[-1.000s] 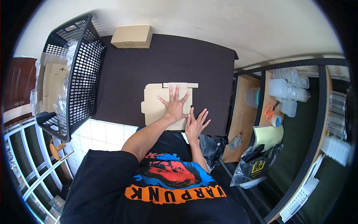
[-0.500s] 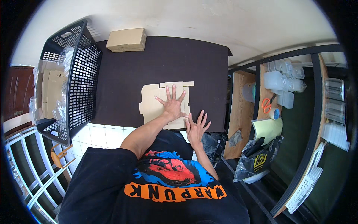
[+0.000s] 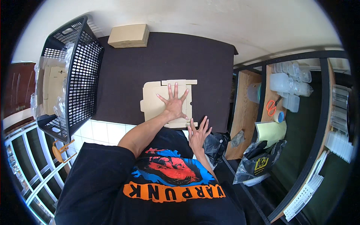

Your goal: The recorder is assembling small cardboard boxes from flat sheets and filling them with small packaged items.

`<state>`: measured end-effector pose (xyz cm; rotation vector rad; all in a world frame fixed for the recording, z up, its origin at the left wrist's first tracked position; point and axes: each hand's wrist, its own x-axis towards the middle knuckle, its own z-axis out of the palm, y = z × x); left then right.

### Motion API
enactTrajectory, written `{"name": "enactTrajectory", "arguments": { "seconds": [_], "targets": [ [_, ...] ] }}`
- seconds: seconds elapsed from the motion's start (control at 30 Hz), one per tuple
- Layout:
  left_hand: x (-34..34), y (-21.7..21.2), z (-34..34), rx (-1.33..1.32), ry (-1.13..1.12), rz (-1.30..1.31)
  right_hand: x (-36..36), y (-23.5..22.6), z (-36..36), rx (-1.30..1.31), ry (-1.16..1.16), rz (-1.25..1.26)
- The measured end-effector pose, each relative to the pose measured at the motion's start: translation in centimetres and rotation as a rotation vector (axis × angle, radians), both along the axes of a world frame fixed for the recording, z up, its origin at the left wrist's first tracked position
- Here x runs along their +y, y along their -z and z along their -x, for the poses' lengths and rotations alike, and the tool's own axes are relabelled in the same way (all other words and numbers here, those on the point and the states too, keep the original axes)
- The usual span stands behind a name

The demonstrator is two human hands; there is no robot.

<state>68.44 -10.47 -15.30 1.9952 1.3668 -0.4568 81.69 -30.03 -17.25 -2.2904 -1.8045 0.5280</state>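
A flat tan cardboard box blank (image 3: 153, 98) with side flaps lies near the front edge of the dark-covered table. Pressed flat on its middle is my left hand (image 3: 174, 107), fingers spread wide. My right hand (image 3: 198, 135) is at the blank's near right corner, its fingers apart, with fingertips by a narrow flap (image 3: 193, 124). It grips nothing that I can see. A long narrow flap (image 3: 183, 82) runs along the far edge of the blank, beyond my left fingertips.
A closed cardboard box (image 3: 128, 36) stands at the table's far left. Left of the table, a black plastic basket (image 3: 83, 78) holds cardboard and clear plastic. On the right, a shelf unit (image 3: 245, 108) carries clear containers (image 3: 283, 83), orange scissors (image 3: 271, 108) and a tape roll (image 3: 278, 116).
My right hand has drawn slightly toward me, and the narrow flap at the near right corner now shows. My left hand stays flat on the blank. The whole view has shifted slightly.
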Motion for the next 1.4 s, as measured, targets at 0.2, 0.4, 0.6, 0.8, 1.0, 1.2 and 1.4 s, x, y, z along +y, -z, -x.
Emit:
{"name": "enactTrajectory", "arguments": {
  "seconds": [0.2,0.4,0.6,0.8,1.0,1.2,1.4],
  "targets": [
    [0.1,-0.2,-0.1,0.018,-0.007,-0.003,3.0,-0.2,0.0,-0.064,0.011,0.025],
    [-0.1,0.3,0.1,0.022,-0.005,-0.024,6.6,0.4,-0.3,-0.143,-0.109,-0.128],
    [0.0,0.6,0.2,-0.027,-0.009,-0.062,4.7,0.7,0.0,-0.1,-0.106,-0.102],
    [0.0,0.5,0.0,0.001,-0.002,-0.055,5.9,0.2,0.9,-0.05,0.007,-0.076],
    [0.3,-0.1,-0.1,0.019,-0.036,0.008,3.6,0.2,0.8,-0.074,0.009,-0.062],
    [0.1,-0.5,-0.2,0.015,-0.043,-0.004,1.5,-0.1,0.6,-0.038,0.038,0.007],
    [-0.1,-0.4,0.2,-0.009,-0.05,-0.023,1.5,-1.5,-0.1,-0.031,0.019,0.053]
  ]
}}
